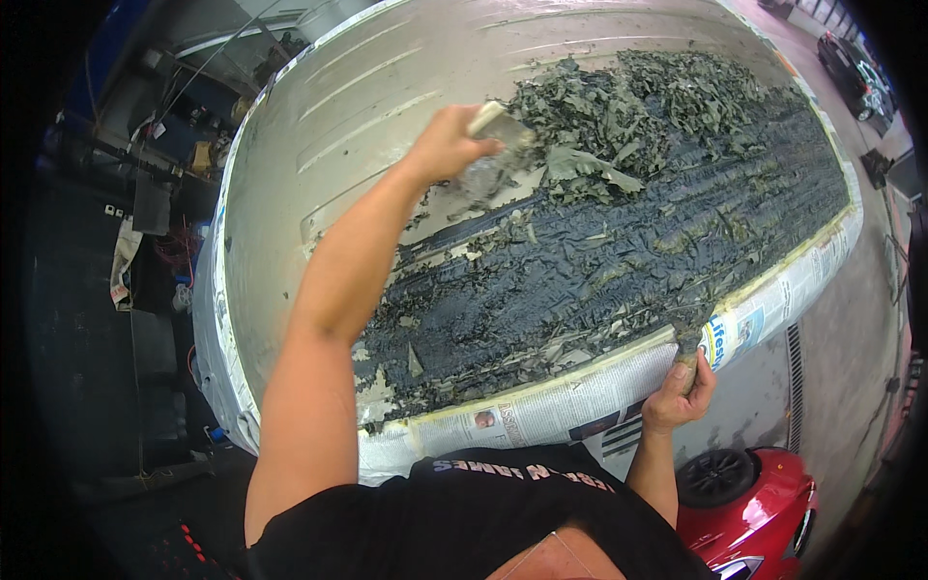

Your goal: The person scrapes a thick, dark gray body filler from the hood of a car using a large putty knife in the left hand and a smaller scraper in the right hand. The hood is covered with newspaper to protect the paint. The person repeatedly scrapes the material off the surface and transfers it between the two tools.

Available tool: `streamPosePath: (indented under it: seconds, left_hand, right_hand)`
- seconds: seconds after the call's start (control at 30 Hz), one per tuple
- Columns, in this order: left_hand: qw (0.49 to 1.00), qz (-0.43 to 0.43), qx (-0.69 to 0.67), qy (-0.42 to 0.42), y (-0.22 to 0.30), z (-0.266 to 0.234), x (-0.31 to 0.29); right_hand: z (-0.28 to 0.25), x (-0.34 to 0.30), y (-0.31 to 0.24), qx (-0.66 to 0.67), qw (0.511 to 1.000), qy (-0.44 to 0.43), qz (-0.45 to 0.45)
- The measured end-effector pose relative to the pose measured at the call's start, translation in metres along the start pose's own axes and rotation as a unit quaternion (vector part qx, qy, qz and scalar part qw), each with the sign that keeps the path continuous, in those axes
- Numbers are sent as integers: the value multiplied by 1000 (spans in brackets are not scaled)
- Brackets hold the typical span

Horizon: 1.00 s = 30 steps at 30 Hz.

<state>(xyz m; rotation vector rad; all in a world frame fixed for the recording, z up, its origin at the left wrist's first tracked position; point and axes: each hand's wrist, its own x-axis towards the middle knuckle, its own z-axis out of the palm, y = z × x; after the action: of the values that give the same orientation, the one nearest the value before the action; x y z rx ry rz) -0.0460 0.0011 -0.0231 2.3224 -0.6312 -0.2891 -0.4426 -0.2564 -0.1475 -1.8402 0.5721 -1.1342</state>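
A vehicle roof point(377, 106) spreads out before me. Wrinkled dark paint point(580, 261) covers its near and right part, while the far left part is bare, tan-grey and ribbed. With my left hand point(449, 145) I grip a broad scraper point(503, 126), its blade blurred by motion, at the edge of a heap of peeled paint flakes point(619, 116). My right hand point(679, 396), at the roof's near edge, closes around a short-handled tool point(688, 340) caked with residue; it looks like a brush or scraper, but I cannot tell which.
Newspaper point(541, 411) and yellow tape mask the roof's edge. A red car point(749, 503) stands below on the right, a dark car point(855, 82) at the far right. Dark shelving with clutter point(193, 126) lines the left. A floor grate point(795, 387) runs beside the vehicle.
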Motion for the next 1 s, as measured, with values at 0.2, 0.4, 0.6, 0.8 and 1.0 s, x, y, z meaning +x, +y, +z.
streamPosePath:
  seconds: [0.2,0.4,0.6,0.8,1.0]
  left_hand:
    - [993,38,58,99,-7,-50,0]
    - [990,0,68,121,-29,-69,-30]
    - [984,-58,104,134,-7,-38,-47]
    - [975,-70,100,187,-10,-10,-53]
    - [973,-58,108,194,12,-19,-60]
  right_hand:
    - [4,0,-3,24,1000,4,0]
    - [3,4,-3,-1,1000,-9,-29]
    - [5,5,-10,15,1000,0,-4]
    - [6,7,-9,20,999,-5,-31]
    - [8,7,-9,51,998,-10,-31]
